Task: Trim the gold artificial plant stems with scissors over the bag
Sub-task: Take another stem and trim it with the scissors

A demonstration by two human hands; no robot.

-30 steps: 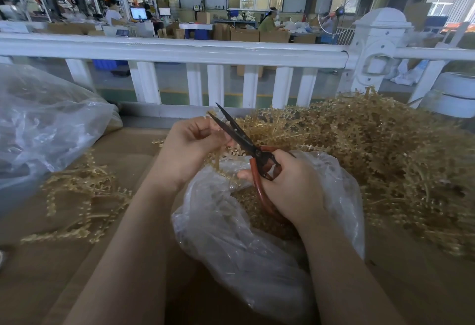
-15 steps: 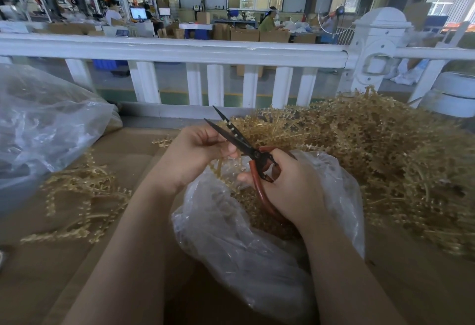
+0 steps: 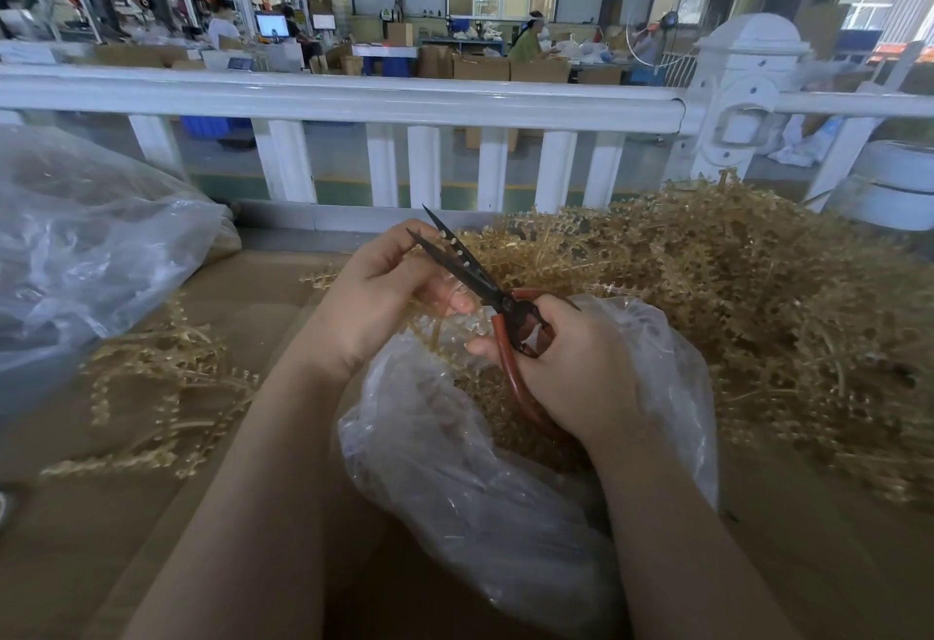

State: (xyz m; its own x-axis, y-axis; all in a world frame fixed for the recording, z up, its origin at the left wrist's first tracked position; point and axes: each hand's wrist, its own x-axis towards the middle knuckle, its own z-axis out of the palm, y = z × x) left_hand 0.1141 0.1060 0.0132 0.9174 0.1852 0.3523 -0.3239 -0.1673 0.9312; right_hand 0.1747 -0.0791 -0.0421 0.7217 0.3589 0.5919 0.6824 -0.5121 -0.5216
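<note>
Single head cam, looks fwd and down, close over bench [image 3: 212, 285]; white railing [image 3: 354, 101] beyond.

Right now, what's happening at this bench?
A person is trimming gold plant stems by hand. The left hand pinches one gold stem over the open clear bag, which already holds gold trimmings. The right hand grips the red-handled scissors, whose dark blades stand open around the stem near the left fingers. A big pile of stems lies to the right, a few loose stems to the left on the brown table.
</note>
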